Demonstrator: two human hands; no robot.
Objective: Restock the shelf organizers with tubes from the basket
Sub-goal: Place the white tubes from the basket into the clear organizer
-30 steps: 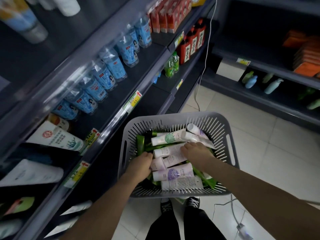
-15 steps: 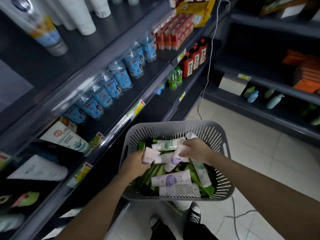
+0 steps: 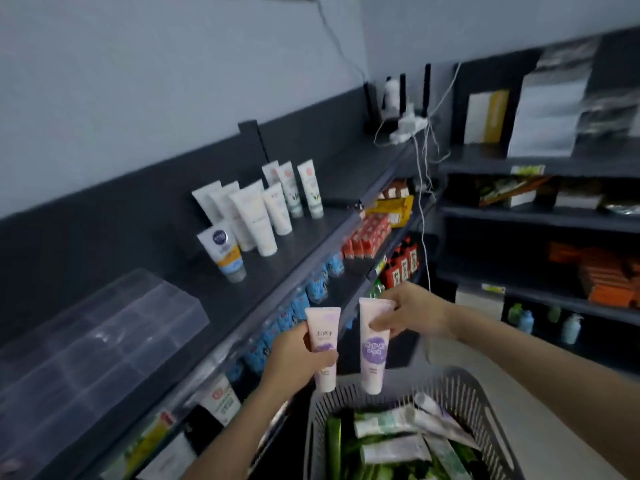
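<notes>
Both grips are loaded just above the basket (image 3: 485,403): my left grip (image 3: 294,362) clasps the shorter tube (image 3: 323,341), my right grip (image 3: 412,313) pinches the taller tube (image 3: 373,355). I judge this the carry step. Next they go well left of the basket, into the clear organizer (image 3: 104,341), which is blurred but seemingly empty.

Blue-and-yellow tube (image 3: 223,252), on the shelf (image 3: 287,251) above and left of the left hand (image 3: 294,362): round dark-blue badge is showing NIVEA in small white letters. Pink tube (image 3: 323,341), which the left hand is gripping: a row of dark Chinese characters, too blurred to read. Lilac tube (image 3: 374,351), which the right hand (image 3: 412,311) is pinching: white characters on a purple patch, unreadable.
</notes>
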